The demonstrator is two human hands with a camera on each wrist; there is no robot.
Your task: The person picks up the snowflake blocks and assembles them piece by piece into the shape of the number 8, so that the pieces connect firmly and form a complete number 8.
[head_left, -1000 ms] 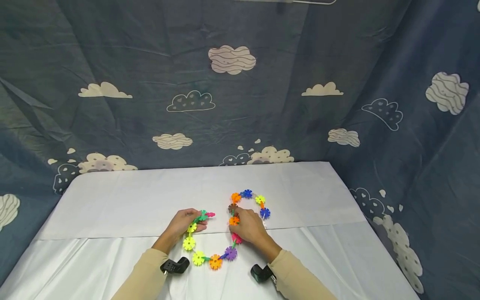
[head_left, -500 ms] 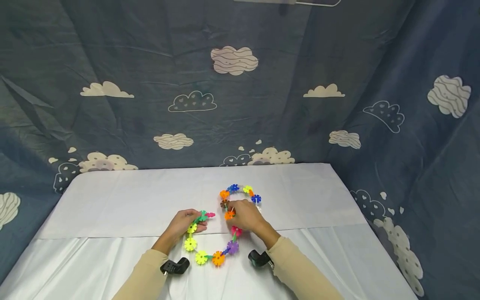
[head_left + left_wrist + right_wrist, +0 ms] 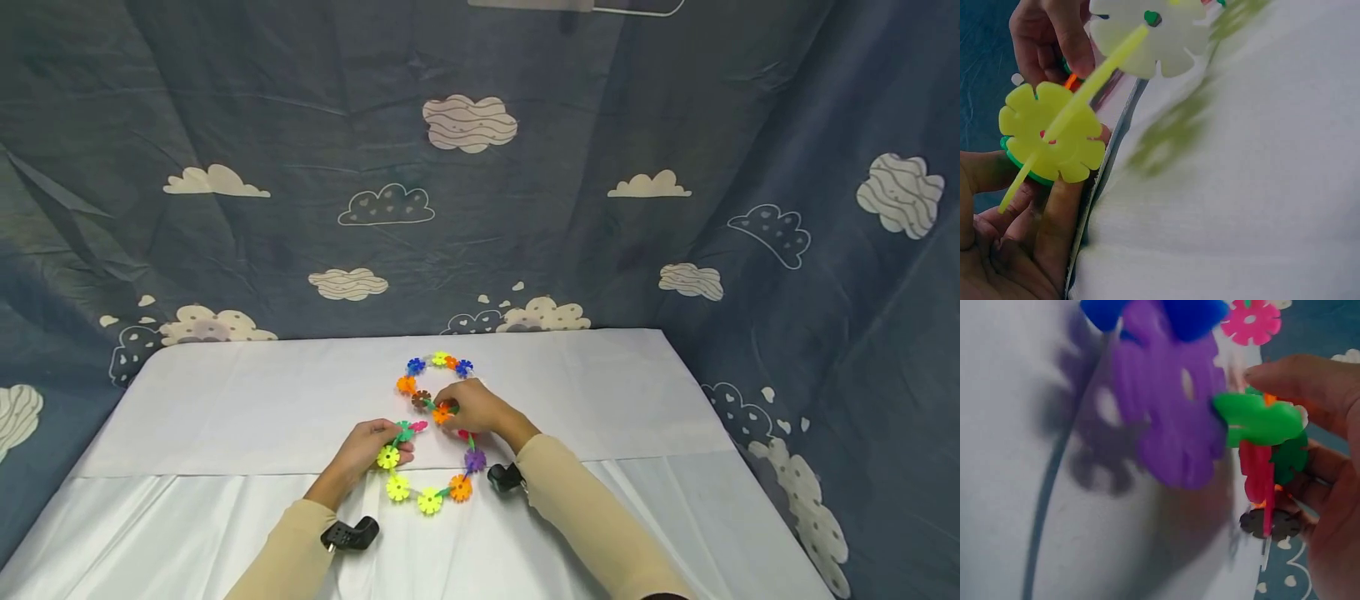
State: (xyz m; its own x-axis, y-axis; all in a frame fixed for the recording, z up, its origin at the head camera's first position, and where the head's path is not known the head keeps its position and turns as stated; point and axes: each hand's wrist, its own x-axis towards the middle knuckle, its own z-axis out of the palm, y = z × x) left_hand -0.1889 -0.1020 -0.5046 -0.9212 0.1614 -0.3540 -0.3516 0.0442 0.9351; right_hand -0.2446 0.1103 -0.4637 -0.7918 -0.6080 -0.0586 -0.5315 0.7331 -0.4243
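Note:
A long chain of notched, flower-shaped plastic discs (image 3: 429, 501) in many colours curves over the white table. My left hand (image 3: 367, 446) holds one end of it, at a green disc (image 3: 405, 431) with a pink disc (image 3: 418, 426) sticking out to the right. In the left wrist view a yellow disc (image 3: 1022, 112) overlaps that hand's fingertips. Farther along the chain, my right hand (image 3: 483, 407) pinches it around an orange disc (image 3: 441, 414), beside a brown disc (image 3: 421, 399). A purple disc (image 3: 1172, 425) looms in the right wrist view, its neighbours partly hidden by fingers.
The chain's far stretch, with a blue disc (image 3: 416, 367) among it, arcs over the back of the white-covered table (image 3: 225, 400). A dark curtain (image 3: 525, 233) with cloud prints hangs behind. Black wrist devices (image 3: 351, 534) sit on both arms.
My right hand has moved left and away from me, swinging the far loop left. The near curve has lifted farther back, and the right hand is now closer to the left, which stays put.

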